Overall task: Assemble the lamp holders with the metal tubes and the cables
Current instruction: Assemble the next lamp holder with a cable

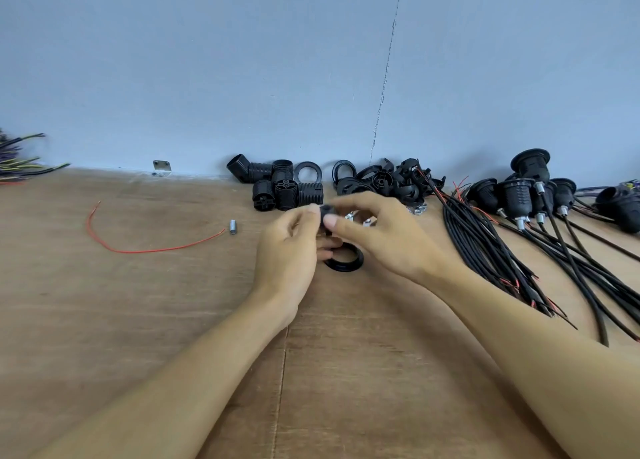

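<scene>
Two forearms come up from the bottom corners and meet just above centre frame. Left hand (pixel 291 247): thumb side up, thumb and forefinger tips pinch a small black part (pixel 326 211). Its lower fingers curl under, toward a black ring (pixel 346 260) that lies flat on the wooden table (pixel 138 320). Right hand (pixel 384 233): back turned up, thumb and forefinger nip the same part from the other side, with the remaining fingers arched and spread above it. The part sits clear of the table, mostly covered by fingertips and blurred. I cannot tell its shape, nor whether the left fingers touch the ring. Small silvery pieces behind the right fingers are too hidden to name.

Left of centre, one short metal tube (pixel 232 226) lies beside the end of a loose red wire (pixel 138 249). Against the wall, upper centre, stands a cluster of lamp holder bodies (pixel 284 185), with a heap of rings and caps (pixel 377 180) to its right. A cable bundle (pixel 485 247) fans toward the lower right. Assembled holders (pixel 526 188) at the right edge are partly cut off.
</scene>
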A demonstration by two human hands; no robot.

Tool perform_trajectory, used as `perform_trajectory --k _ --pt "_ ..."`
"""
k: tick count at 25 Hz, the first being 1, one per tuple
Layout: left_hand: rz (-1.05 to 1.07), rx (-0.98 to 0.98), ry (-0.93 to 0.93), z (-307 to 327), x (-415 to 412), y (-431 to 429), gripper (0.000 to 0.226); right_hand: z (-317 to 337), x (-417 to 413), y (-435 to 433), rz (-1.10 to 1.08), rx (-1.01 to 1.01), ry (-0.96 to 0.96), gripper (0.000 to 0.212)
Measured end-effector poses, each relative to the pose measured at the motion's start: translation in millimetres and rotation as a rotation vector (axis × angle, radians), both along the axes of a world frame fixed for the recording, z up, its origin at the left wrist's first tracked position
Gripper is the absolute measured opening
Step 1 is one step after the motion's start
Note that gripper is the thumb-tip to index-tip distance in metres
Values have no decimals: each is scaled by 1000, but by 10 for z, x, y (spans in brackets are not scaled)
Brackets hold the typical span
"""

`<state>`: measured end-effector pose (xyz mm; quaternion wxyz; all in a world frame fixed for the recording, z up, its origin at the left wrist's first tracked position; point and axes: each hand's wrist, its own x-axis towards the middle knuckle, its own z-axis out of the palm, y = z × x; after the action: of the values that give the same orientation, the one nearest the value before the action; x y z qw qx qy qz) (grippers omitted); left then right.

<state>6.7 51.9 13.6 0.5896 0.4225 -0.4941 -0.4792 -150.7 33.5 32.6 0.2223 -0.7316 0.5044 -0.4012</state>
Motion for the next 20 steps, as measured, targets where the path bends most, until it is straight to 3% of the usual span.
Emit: perform_trajectory --k 3,6,9,13,16,20 --pt "-75 35 6 -21 3 14 18 -84 -134 77 1 22 63 32" --pt "-51 65 -16 -37 22 -18 15 -81 -359 29 -299 -39 155 22" --pt "-42 78 -34 -50 22 -39 17 -53 -620 -18 -515 148 212 23" --pt "-63 65 -75 -69 -3 -33 18 0 -721 -11 -432 286 247 19" --pt "-54 51 -74 -77 -9 -33 19 -59 -662 0 -401 183 328 9" --pt "-9 44 -87 -79 -13 -31 25 -151 -514 45 -319 87 292 4"
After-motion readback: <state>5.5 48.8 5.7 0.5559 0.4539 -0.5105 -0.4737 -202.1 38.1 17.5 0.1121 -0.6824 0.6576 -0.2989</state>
